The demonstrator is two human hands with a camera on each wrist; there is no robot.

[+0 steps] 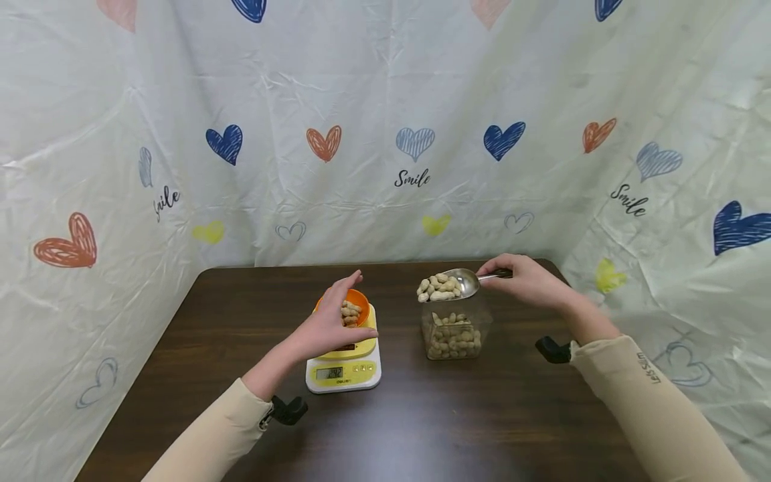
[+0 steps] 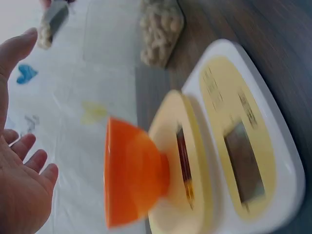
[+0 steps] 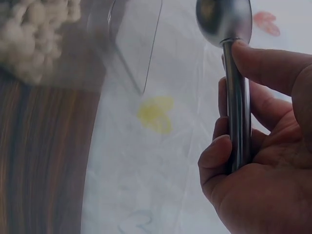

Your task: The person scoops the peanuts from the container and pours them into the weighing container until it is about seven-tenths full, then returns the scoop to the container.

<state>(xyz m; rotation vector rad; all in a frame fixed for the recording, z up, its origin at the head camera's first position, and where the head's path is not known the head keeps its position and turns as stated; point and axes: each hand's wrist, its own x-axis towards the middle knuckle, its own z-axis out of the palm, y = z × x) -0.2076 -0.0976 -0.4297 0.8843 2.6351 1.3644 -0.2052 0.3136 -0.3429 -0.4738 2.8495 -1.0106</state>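
My right hand (image 1: 523, 281) grips the handle of a metal scoop (image 1: 466, 281), with fingers wrapped round it in the right wrist view. Peanuts in shells (image 1: 438, 288) fill the scoop, which is held over a clear square container (image 1: 426, 335) partly full of more peanuts. Above the kitchen scale (image 1: 355, 383) my left hand (image 1: 328, 328) hovers with fingers and thumb spread, holding nothing. An orange bowl (image 1: 362, 299) with some peanuts in it stands on the scale's yellow platform, partly hidden behind that hand. In the left wrist view, the hand (image 2: 24, 180) is apart from the bowl (image 2: 131, 173).
Everything stands on a dark wooden table (image 1: 446, 422). A white curtain (image 1: 361, 80) printed with hearts hangs behind and at both sides. The container is right of the scale, with bare tabletop between them. Each wrist wears a small black camera mount (image 1: 289, 410).
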